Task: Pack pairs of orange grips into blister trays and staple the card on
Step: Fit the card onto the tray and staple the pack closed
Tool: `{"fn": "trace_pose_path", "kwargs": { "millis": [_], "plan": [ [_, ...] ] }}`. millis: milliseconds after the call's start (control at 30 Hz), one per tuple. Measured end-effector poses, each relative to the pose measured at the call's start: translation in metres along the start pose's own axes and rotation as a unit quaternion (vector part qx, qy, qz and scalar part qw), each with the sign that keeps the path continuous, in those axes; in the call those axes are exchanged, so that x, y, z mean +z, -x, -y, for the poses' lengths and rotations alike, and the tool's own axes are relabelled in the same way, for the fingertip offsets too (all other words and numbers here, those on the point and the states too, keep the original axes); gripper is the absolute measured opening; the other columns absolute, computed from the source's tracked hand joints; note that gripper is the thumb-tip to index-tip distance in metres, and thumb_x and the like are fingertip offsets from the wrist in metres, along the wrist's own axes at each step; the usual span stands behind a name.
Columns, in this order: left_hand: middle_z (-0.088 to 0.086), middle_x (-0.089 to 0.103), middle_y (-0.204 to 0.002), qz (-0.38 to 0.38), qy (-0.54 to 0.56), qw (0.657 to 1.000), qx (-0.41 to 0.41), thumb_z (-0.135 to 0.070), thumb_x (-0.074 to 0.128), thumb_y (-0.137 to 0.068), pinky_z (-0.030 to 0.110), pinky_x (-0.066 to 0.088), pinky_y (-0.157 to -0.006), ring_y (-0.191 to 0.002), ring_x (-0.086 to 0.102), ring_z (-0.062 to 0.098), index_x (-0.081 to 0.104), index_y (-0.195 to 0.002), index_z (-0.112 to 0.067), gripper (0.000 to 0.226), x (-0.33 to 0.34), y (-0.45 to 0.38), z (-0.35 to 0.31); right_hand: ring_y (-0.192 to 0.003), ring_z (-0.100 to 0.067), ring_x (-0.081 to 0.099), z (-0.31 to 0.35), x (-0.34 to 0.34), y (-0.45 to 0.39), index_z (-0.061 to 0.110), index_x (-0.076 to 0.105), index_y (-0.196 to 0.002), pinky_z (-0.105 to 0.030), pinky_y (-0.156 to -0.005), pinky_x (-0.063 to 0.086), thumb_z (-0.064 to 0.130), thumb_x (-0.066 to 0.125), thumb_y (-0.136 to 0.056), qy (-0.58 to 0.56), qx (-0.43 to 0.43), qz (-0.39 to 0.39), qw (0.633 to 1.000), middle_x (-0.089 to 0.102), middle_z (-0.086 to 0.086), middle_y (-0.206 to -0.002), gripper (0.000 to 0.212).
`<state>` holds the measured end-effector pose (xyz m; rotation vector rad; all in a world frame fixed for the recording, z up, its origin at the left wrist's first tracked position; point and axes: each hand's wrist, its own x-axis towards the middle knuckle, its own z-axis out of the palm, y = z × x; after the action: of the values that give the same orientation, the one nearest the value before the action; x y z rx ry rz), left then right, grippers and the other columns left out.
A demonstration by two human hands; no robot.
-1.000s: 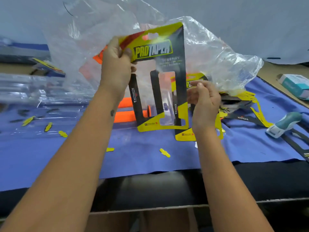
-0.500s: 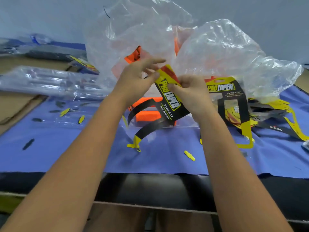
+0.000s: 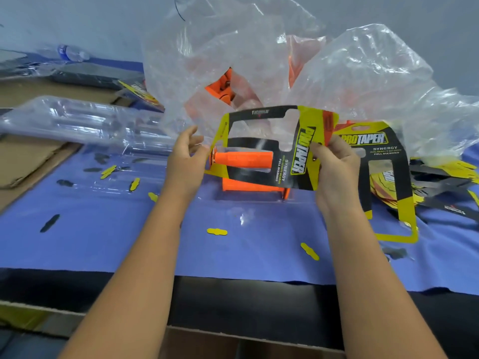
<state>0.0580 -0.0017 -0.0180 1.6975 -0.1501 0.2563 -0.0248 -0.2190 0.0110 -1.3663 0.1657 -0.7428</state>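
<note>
A black and yellow PRO TAPER card (image 3: pixel 298 151) is held sideways, low over a clear blister tray (image 3: pixel 241 206) on the blue cloth. My right hand (image 3: pixel 337 167) pinches the card's header end. At the opposite end my left hand (image 3: pixel 185 159) has relaxed fingers, and its thumb touches the card's yellow edge. One orange grip (image 3: pixel 243 159) shows through the card's window. A second orange grip (image 3: pixel 248 186) lies just below it in the tray.
A crumpled clear bag (image 3: pixel 233 60) with more orange grips stands right behind. Stacked clear trays (image 3: pixel 77 120) lie at left. Another card (image 3: pixel 388 182) and a card pile (image 3: pixel 445 182) lie at right. Yellow and black punch-outs (image 3: pixel 217 231) dot the cloth.
The card was bent between both hands; now it is spread flat and sideways over the grips. My left hand has slid from the header to the far end.
</note>
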Motion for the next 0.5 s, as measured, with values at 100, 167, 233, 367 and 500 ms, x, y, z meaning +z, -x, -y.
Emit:
{"fn": "trace_pose_path", "kwargs": {
  "millis": [100, 167, 233, 367, 500],
  "plan": [
    [-0.005, 0.066, -0.102, 0.030, 0.047, 0.998, -0.012, 0.000, 0.050, -0.095, 0.008, 0.045, -0.081, -0.088, 0.060, -0.002, 0.039, -0.143, -0.009, 0.049, 0.001, -0.001, 0.003, -0.081, -0.007, 0.066, 0.002, -0.002, 0.005, 0.017, 0.070, -0.095, -0.025, -0.079, 0.053, -0.007, 0.056, -0.093, -0.039, -0.026, 0.052, 0.998, 0.074, 0.011, -0.083, 0.028],
    [-0.002, 0.066, -0.095, 0.037, 0.063, 0.997, 0.003, 0.006, 0.054, -0.092, 0.015, 0.048, -0.085, -0.087, 0.061, 0.003, 0.043, -0.140, -0.006, 0.051, -0.002, 0.000, 0.003, -0.066, 0.002, 0.063, 0.001, -0.003, 0.007, 0.025, 0.071, -0.083, -0.014, -0.064, 0.049, -0.005, 0.057, -0.093, -0.041, -0.045, 0.077, 0.995, 0.071, 0.015, -0.072, 0.034],
    [-0.002, 0.066, -0.089, 0.049, 0.054, 0.996, 0.046, 0.012, 0.057, -0.087, 0.020, 0.049, -0.081, -0.082, 0.060, 0.003, 0.062, -0.119, -0.008, 0.038, -0.005, 0.003, 0.000, -0.076, 0.000, 0.065, 0.002, -0.002, 0.009, 0.024, 0.073, -0.083, -0.012, -0.067, 0.048, -0.006, 0.058, -0.091, -0.039, -0.062, 0.089, 0.993, 0.073, 0.011, -0.081, 0.035],
    [-0.006, 0.055, -0.090, -0.009, 0.015, 0.990, 0.137, 0.016, 0.053, -0.077, 0.013, 0.045, -0.072, -0.081, 0.060, 0.002, 0.070, -0.080, -0.018, 0.038, -0.010, 0.014, -0.007, -0.090, -0.016, 0.057, 0.002, -0.004, 0.007, 0.027, 0.078, -0.083, -0.020, -0.080, 0.044, -0.008, 0.065, -0.085, -0.031, -0.086, 0.069, 0.993, 0.058, -0.011, -0.096, 0.037],
    [-0.019, 0.054, -0.053, -0.114, 0.003, 0.983, 0.141, -0.006, 0.067, -0.080, 0.013, 0.035, -0.055, -0.054, 0.045, -0.004, 0.061, -0.062, -0.031, 0.031, -0.010, 0.019, -0.008, -0.060, -0.006, 0.050, 0.000, -0.015, 0.004, 0.028, 0.078, -0.081, -0.018, -0.065, 0.042, 0.000, 0.066, -0.088, -0.037, -0.067, 0.038, 0.996, 0.062, 0.009, -0.065, 0.031]
  ]
}}
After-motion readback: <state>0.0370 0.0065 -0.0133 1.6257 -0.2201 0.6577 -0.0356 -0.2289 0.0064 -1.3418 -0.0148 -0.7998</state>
